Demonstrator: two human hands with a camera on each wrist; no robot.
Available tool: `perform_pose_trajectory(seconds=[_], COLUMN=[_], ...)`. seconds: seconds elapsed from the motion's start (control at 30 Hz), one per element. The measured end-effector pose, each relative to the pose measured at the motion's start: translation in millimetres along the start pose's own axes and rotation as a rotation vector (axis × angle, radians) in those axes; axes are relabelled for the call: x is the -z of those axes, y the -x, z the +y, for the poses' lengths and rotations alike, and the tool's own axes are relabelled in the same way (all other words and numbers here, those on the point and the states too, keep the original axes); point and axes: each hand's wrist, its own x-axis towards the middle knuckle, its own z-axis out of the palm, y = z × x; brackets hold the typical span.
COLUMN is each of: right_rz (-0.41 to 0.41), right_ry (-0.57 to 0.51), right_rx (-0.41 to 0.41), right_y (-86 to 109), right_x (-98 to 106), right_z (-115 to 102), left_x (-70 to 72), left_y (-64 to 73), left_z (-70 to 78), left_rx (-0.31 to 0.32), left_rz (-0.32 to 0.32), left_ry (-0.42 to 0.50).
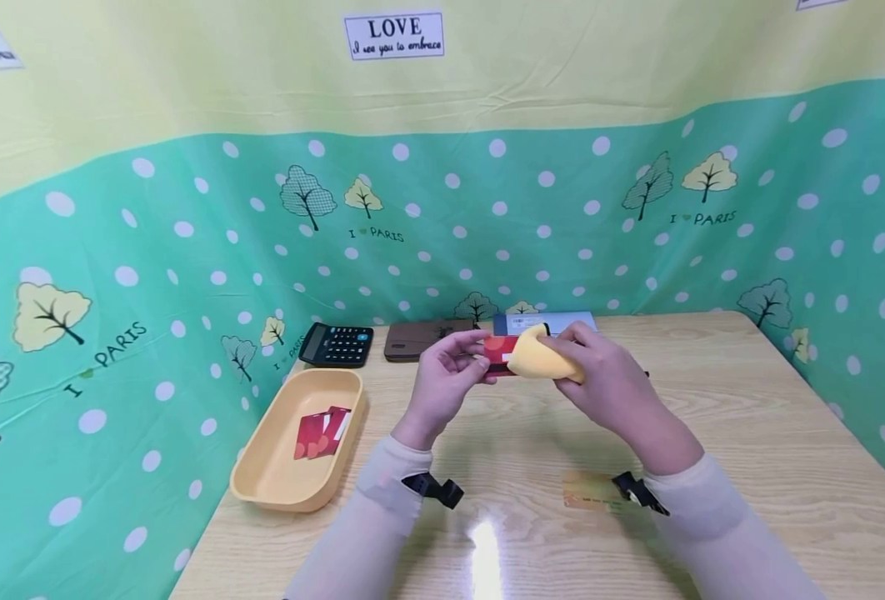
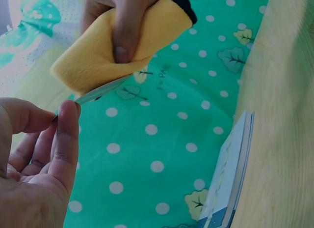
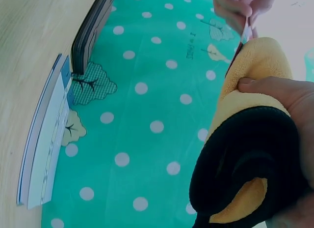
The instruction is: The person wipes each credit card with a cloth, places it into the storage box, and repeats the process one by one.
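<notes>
Raised over the table, a red card (image 1: 498,350) is pinched by its edge between the thumb and fingers of my left hand (image 1: 446,375). My right hand (image 1: 611,379) grips a folded yellow cloth (image 1: 543,358) with a black edge, and the cloth lies against the card's other end. In the left wrist view the card (image 2: 103,92) shows nearly edge-on, its far part hidden by the cloth (image 2: 98,51). The right wrist view has the thumb pressing into the cloth (image 3: 260,66), with its black border (image 3: 245,154) folded nearer the camera.
A yellow tray (image 1: 270,479) with red cards (image 1: 311,435) stands at the left. Along the back are a calculator (image 1: 337,346), a brown wallet (image 1: 408,340) and a pale blue-white book or box (image 1: 562,322). Another card (image 1: 588,492) lies near my right wrist.
</notes>
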Motion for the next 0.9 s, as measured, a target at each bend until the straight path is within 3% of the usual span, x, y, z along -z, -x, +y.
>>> perform_pose_trajectory(seconds=[0.5, 0.9], right_rz=[0.115, 0.163], right_ry=[-0.018, -0.024], right_rx=[-0.076, -0.159], right_y=[0.9, 5.7], right_x=[31, 50], right_z=[27, 44], left_x=[7.7, 22.0], left_y=[0.9, 0.9], left_z=[8.1, 11.1], left_rx=[0.062, 0.024], left_rz=[0.016, 0.068], left_ry=[-0.002, -0.047])
